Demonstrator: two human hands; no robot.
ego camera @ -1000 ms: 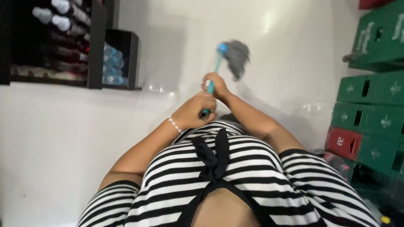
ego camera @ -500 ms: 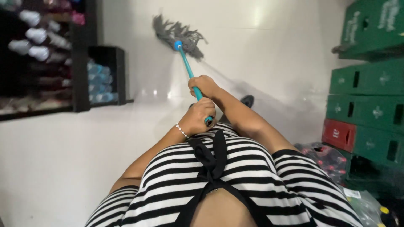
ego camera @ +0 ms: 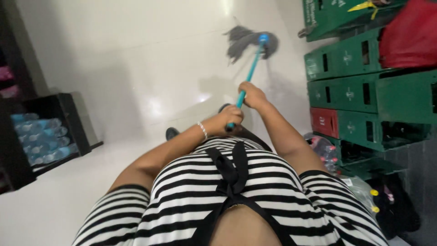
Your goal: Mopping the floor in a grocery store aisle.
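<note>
Mop near green crates — open white floor leftward

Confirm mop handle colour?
Teal mop handle, with a blue collar above the grey string head. The head view shows it best, gripped by both hands.

1 head view — steeply downward, close
</note>
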